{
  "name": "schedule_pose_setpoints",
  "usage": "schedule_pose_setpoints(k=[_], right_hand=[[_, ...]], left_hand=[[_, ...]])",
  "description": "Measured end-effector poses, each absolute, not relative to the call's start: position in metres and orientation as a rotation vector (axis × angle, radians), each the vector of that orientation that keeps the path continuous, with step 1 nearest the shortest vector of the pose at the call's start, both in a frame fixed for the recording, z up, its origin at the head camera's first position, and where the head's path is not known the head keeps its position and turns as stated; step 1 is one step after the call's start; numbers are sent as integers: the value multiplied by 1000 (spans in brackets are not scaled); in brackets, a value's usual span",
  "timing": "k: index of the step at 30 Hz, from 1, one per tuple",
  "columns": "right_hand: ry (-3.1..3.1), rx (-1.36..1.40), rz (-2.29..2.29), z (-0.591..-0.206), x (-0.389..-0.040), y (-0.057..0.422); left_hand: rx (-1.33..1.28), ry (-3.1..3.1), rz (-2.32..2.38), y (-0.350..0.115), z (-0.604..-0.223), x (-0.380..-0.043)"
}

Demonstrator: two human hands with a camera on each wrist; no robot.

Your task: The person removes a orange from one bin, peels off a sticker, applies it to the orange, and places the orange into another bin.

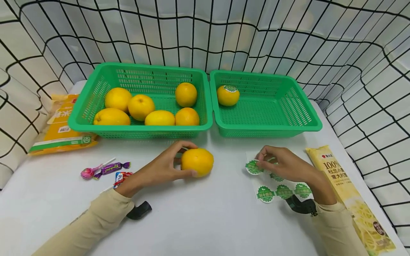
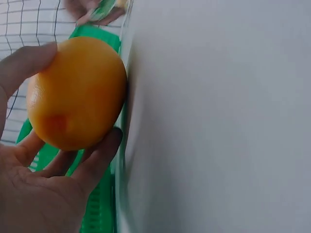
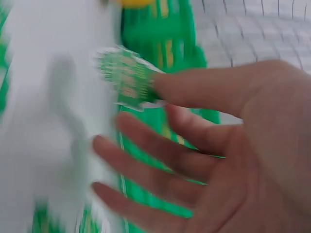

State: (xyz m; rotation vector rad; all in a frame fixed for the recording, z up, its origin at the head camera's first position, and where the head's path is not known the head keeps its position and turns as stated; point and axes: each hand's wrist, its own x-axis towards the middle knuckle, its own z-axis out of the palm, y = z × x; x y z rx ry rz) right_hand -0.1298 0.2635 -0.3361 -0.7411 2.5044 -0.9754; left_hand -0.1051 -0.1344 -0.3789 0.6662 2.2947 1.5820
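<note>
Left basket [image 1: 144, 133]: six yellow fruits [image 1: 141, 107], no stickers visible; presumably pending. Left hand [image 1: 168, 164] grips another fruit [image 1: 197, 162] over the worktop [image 1: 208, 217], contact unclear, no sticker seen. Right basket [image 1: 266, 132]: one stickered fruit [image 1: 228, 96], presumably the only one done. Right hand [image 1: 286, 164] pinches a green sticker [image 1: 253, 168], not yet applied; further stickers [image 1: 284, 192] sit on the sheet [image 1: 269, 182].

The white table [image 1: 224, 220] is brightly, evenly lit in the head view, with faint shadows cast on it. Its surface is rendered dimmer and greyer in the left wrist view; in the right wrist view, the sticker [image 3: 129, 80] near it is smeared by blur.
</note>
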Motion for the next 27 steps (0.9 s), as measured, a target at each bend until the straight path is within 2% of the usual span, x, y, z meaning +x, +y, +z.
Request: schedule_pose_setpoints(k=[6,12,27], right_hand=[[2442,-775,-1192,-320,-133,193],[2408,-827,-1223,-325,-143,140],[2621,-913,-1101,-339,-139,123]], left_hand=[[633,2289,1613,-130,-381,-101],[644,2278,1638,-128,-382,-100],[731,2321,1653,-126,-381,-100]])
